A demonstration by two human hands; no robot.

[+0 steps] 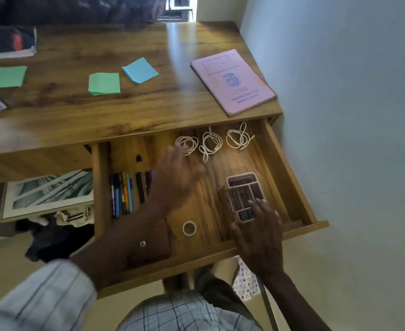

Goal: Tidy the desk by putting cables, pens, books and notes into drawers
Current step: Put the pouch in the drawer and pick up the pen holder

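Over the open drawer [290, 163] of a wooden desk [125, 111], a person's left hand [175, 177] hovers, motion-blurred, fingers spread and grip released. Its fingertips cover part of the leftmost of three coiled white cables [211, 143] at the drawer's far end. The right hand [259, 230] has its grip on the near end of a small organiser tray [242, 192], hiding that end. Pens [125, 194] lie at the drawer's left, some behind the left wrist, with a tape roll [189, 228] nearer. On the desk lie a pink notebook [232, 82], sticky notes [104, 83] and a dark book [8, 41] cut off at the left edge.
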